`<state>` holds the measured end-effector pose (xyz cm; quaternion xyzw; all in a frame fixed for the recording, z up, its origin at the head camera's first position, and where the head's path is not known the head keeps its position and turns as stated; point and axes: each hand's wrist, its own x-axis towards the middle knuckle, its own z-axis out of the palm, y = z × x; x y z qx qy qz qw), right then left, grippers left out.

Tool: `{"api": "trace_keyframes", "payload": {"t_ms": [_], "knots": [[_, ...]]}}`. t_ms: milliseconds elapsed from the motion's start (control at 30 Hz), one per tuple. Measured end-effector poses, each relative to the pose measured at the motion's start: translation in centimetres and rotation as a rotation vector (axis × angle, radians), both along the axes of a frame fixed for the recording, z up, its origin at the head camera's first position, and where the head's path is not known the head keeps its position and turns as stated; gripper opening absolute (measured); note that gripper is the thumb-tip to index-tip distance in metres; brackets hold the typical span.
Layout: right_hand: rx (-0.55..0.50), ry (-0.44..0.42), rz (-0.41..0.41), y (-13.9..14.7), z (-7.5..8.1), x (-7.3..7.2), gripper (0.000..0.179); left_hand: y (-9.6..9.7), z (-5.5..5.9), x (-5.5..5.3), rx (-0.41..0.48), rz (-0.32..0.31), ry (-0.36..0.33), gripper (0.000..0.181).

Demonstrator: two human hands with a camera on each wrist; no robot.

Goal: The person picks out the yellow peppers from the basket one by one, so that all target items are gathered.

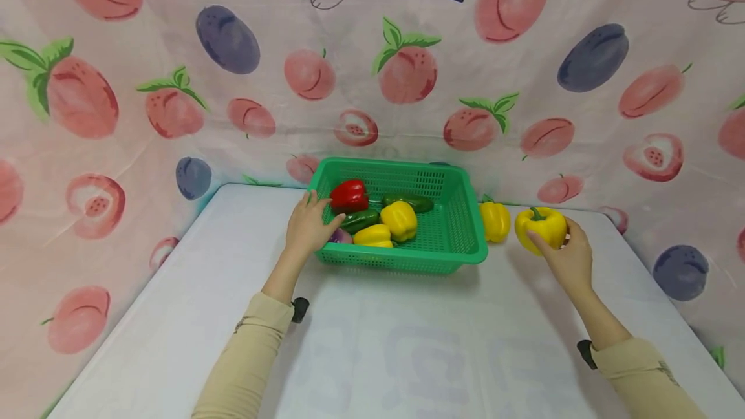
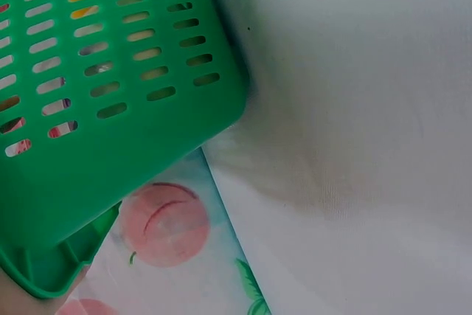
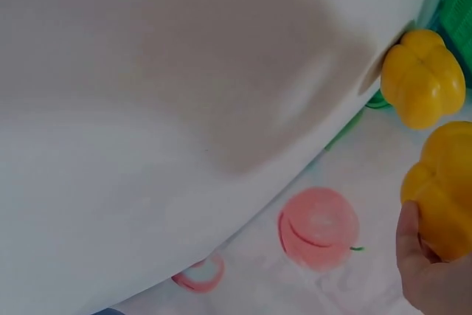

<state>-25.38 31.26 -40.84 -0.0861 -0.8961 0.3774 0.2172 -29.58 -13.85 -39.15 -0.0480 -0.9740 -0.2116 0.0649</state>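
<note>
My left hand (image 1: 308, 225) grips the left rim of a green plastic basket (image 1: 476, 225), its thumb over the inner side. In the basket lie a red bell pepper (image 1: 349, 195), two long dark green vegetables (image 1: 409, 202), two yellow bell peppers (image 1: 399, 220) and a purple item (image 1: 340, 236) partly hidden by the hand and rim. To the right, my right hand (image 1: 573, 262) holds another yellow bell pepper (image 1: 541, 230), stem up, between thumb and fingers. One more yellow bell pepper (image 3: 422, 79) rests on the table beside the basket's right wall.
A white-covered table (image 1: 372, 341) carries the basket near its back edge. Behind it hangs a pink fruit-print cloth (image 1: 361, 37), which also runs along both sides. Bare basket floor (image 1: 436, 228) shows in the right half.
</note>
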Motion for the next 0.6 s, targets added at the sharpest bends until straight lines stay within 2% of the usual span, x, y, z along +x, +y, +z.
{"api": "trace_keyframes", "payload": {"t_ms": [300,600], "knots": [[-0.045,-0.064,-0.039,-0.1,0.4,-1.5,0.078,-0.1,0.1,0.1,0.019,-0.015,0.019,0.062],[0.012,-0.162,-0.092,0.4,0.7,-3.4,0.083,-0.1,0.3,0.4,0.036,-0.008,0.015,0.062]]}}
